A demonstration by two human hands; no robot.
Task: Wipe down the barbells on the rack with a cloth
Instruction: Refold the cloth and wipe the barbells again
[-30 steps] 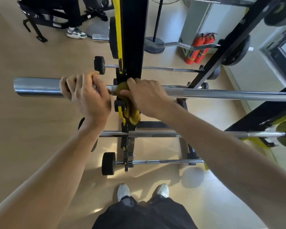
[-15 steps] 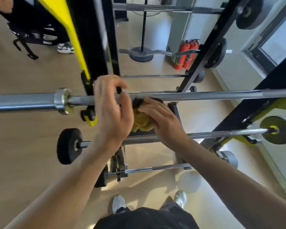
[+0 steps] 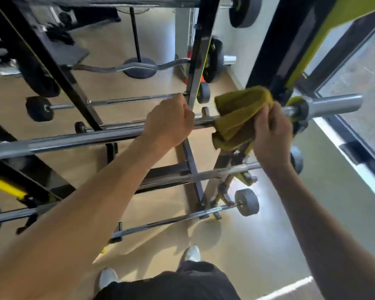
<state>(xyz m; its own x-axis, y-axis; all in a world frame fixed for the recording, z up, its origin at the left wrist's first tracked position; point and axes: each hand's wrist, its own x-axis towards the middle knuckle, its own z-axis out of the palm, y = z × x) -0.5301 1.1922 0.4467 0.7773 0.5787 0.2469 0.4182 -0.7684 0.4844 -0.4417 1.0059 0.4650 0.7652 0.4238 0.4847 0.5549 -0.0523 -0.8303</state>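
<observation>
Two hands work the top barbell [image 3: 78, 141] that lies across the black and yellow rack [image 3: 277, 61] in front of us. Our left hand [image 3: 168, 123] has its fingers curled tight round the shaft near the middle, and our right hand [image 3: 271, 135] grasps the yellow cloth [image 3: 238, 115], which is bunched over the bar just inside the collar. Past the cloth the thick sleeve end [image 3: 333, 103] juts free toward the glass wall on our right. Between our two hands a short stretch of bare shaft shows. Below, more barbells sit on lower pegs, one [image 3: 221, 169] just under our right wrist, another [image 3: 171, 221] near the floor with a small grey plate [image 3: 247, 202] at its end. A curl bar [image 3: 130, 67] rests further back.

The pale tan floor [image 3: 258, 245] is open around our white shoes [image 3: 192, 253], with sunlight striping it.

Compared with half a second ago, the cloth has travelled from beside the left upright out to the right end of the bar, and our left hand has slid rightward along the shaft too.
</observation>
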